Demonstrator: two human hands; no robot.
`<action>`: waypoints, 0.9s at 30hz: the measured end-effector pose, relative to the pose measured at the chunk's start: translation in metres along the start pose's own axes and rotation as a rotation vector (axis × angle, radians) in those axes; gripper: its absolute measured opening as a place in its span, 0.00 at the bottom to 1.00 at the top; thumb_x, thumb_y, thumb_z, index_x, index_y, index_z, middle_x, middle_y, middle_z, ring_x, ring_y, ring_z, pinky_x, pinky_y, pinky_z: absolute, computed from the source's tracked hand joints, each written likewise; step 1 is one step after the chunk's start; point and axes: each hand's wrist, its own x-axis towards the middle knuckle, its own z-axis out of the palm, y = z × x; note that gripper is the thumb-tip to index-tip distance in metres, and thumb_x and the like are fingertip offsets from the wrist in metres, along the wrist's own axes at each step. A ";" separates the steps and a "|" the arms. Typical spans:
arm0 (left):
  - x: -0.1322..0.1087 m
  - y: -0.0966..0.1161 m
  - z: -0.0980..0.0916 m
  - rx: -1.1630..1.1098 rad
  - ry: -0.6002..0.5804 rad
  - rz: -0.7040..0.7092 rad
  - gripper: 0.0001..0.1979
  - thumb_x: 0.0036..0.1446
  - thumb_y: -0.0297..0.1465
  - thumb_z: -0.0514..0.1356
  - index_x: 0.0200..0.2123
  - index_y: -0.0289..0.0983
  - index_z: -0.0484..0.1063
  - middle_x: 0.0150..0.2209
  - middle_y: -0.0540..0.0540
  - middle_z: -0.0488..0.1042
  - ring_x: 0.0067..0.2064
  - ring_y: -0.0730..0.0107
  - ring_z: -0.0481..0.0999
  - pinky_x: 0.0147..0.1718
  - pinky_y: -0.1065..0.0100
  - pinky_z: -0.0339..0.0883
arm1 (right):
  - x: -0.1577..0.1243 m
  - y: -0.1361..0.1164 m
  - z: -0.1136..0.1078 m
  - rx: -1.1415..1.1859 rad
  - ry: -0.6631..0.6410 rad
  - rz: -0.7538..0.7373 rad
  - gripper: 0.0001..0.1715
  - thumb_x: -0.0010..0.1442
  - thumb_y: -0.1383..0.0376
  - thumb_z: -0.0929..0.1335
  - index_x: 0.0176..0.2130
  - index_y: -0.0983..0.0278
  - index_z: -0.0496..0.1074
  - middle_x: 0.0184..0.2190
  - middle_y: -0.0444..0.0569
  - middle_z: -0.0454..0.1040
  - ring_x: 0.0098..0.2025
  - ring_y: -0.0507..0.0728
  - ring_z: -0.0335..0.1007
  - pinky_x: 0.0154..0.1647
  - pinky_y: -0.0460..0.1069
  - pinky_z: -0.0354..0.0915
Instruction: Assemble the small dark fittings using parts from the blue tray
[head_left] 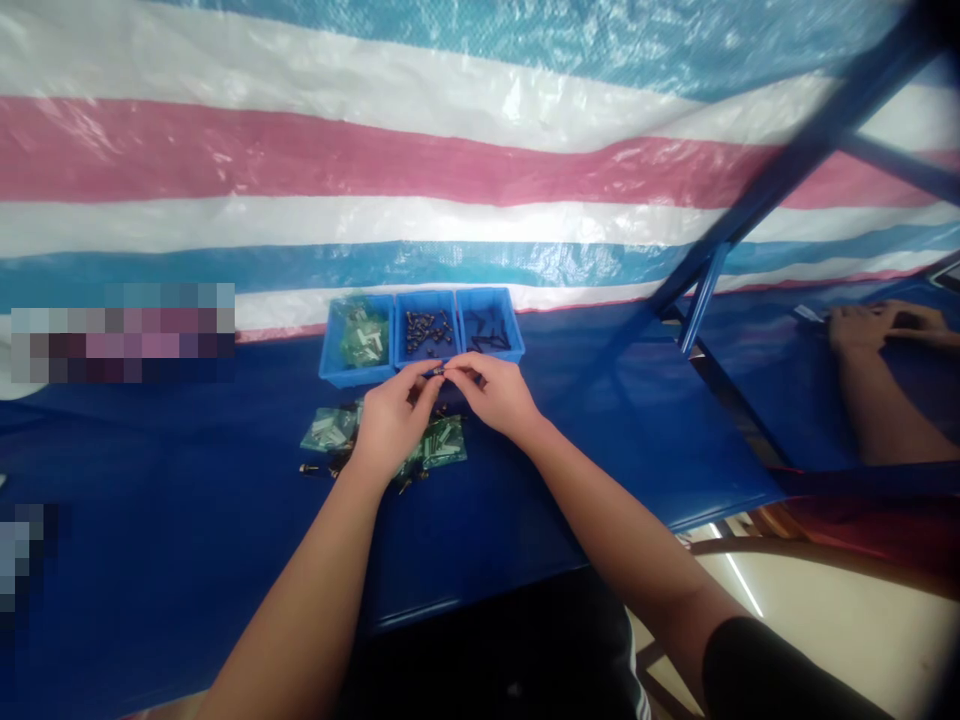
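My left hand [394, 415] and my right hand [491, 395] meet in front of the blue bins, thumbs and fingertips pinched together. Between them is a small metal part [439, 371], too small to identify exactly. Beneath my left hand lies a pile of clear-green packets holding pale pieces, among them a left packet [328, 430] and a right packet [445, 441]. Loose dark and brass-coloured screw-like parts are mixed into the pile, and one screw-like piece [308, 469] sits apart on its left. My left hand hides the pile's middle.
Behind my hands, three blue bins touch side by side: a left bin with green packets [341, 378], a middle bin with brass-coloured parts [398, 310], a right bin with thin black pieces [514, 318]. A blue metal frame [787, 160] rises right; beyond it another person's hands [862, 325] show.
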 end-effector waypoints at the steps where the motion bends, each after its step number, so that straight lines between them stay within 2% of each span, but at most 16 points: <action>1: 0.000 0.000 0.000 0.000 -0.001 -0.003 0.18 0.65 0.42 0.58 0.52 0.39 0.76 0.31 0.48 0.80 0.31 0.68 0.78 0.34 0.69 0.69 | 0.000 0.000 0.000 -0.005 -0.004 -0.010 0.12 0.68 0.59 0.66 0.43 0.59 0.79 0.38 0.45 0.82 0.37 0.53 0.77 0.39 0.47 0.69; 10: 0.001 0.003 -0.003 -0.007 -0.041 -0.009 0.18 0.67 0.42 0.55 0.49 0.38 0.77 0.30 0.49 0.79 0.30 0.70 0.76 0.33 0.71 0.67 | -0.001 0.003 0.000 -0.117 0.009 -0.096 0.14 0.70 0.60 0.64 0.46 0.58 0.79 0.45 0.46 0.82 0.48 0.55 0.77 0.51 0.48 0.69; 15: 0.000 0.001 -0.001 -0.011 -0.039 -0.019 0.19 0.66 0.44 0.56 0.50 0.39 0.77 0.31 0.49 0.79 0.30 0.69 0.76 0.33 0.70 0.67 | 0.000 0.003 -0.001 -0.100 -0.002 -0.057 0.13 0.69 0.61 0.65 0.44 0.59 0.79 0.43 0.46 0.82 0.46 0.56 0.78 0.50 0.49 0.69; 21: 0.000 0.003 -0.001 -0.016 -0.020 -0.010 0.21 0.65 0.45 0.57 0.52 0.39 0.76 0.28 0.50 0.77 0.28 0.71 0.74 0.32 0.70 0.67 | -0.001 -0.001 -0.001 -0.006 -0.021 0.012 0.12 0.69 0.60 0.65 0.44 0.59 0.78 0.41 0.45 0.82 0.41 0.55 0.77 0.42 0.48 0.68; 27: 0.000 0.006 -0.003 0.008 0.000 -0.008 0.18 0.65 0.42 0.57 0.50 0.39 0.78 0.26 0.51 0.75 0.26 0.73 0.72 0.31 0.71 0.66 | -0.001 0.001 0.001 0.006 -0.016 -0.001 0.13 0.68 0.59 0.65 0.44 0.59 0.78 0.41 0.46 0.82 0.40 0.55 0.77 0.43 0.48 0.69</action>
